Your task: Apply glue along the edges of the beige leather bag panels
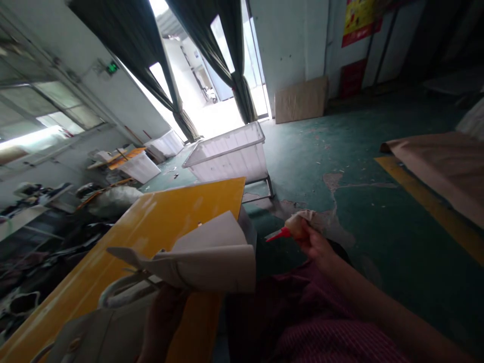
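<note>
My right hand (pixel 313 243) is closed around a small glue bottle (pixel 298 227) with a red nozzle, held out over the floor beside the table. A pale cloth or wrap covers part of the bottle, and the nozzle points left. At the near edge of the yellow table, my left hand (pixel 166 305) grips an off-white handbag (pixel 212 269) from below, its fingers mostly hidden in shadow. Wide pale panels of it stand up and fold over above that hand. Lower left lies another pale bag body (pixel 102 327) with a rounded handle; whether the two are joined I cannot tell.
The yellow tabletop (pixel 196 201) stretches away to the left. Beyond it stands a white plastic bin (pixel 230 156) on a metal frame. Brown sheet material (pixel 446 166) lies at the right, and a cardboard sheet (pixel 300 101) leans on the far wall. Dark goods crowd the left side.
</note>
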Tool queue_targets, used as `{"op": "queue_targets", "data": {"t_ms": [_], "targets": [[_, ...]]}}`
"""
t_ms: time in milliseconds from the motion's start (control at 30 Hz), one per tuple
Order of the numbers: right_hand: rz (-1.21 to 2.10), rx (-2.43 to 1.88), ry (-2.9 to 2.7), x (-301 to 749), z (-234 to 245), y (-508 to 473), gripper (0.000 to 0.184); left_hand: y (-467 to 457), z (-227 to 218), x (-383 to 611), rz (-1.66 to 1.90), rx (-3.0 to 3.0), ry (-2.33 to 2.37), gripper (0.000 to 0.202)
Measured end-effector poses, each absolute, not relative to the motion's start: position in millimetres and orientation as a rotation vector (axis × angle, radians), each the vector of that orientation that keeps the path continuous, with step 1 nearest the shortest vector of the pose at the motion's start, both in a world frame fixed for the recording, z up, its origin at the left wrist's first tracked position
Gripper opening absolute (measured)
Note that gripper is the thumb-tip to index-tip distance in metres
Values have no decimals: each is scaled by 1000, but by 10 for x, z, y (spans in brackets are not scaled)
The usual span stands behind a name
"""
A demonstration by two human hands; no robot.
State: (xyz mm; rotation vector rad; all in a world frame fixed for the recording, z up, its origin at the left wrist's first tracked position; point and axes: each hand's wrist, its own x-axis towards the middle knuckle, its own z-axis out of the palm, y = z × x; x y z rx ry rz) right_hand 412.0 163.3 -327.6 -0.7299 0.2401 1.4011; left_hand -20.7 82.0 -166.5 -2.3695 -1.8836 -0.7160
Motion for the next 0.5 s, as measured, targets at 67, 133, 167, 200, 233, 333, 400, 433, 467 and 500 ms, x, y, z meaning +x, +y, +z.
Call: {"op": "queue_targets", "data": {"t_ms": [67,133,167,200,233,333,400,433,467,500], "targets": [[1390,-732,271,4026,-3185,1737,20,639,-1819,-310,-833,-2197,-1997,37],[1365,-727,276,3904,-3088,1846,24,542,-1859,-403,-906,-2085,-2095,37],[1354,-723,272,3835,-3040,1902,27,519,-1853,-436,-909,-2076,-2133,36],[1342,-721,268,3764,-2994,1960,29,510,-1839,-455,-907,-2070,-2162,35],[1328,-723,262,3692,-2950,2019,32,509,-1824,-457,-911,-2054,-2180,34],[1280,-784,225,3497,-2845,2211,39,533,-1806,-371,-999,-1990,-2172,36],[1253,-823,190,3402,-2799,2347,41,556,-1811,-280,-1060,-1979,-2155,38],[1244,-834,173,3366,-2782,2416,41,569,-1812,-241,-1073,-1985,-2155,38],[1238,-840,160,3336,-2768,2483,42,580,-1809,-212,-1077,-1984,-2165,39],[1231,-842,148,3311,-2758,2551,42,592,-1802,-193,-1075,-1978,-2176,39]]}}
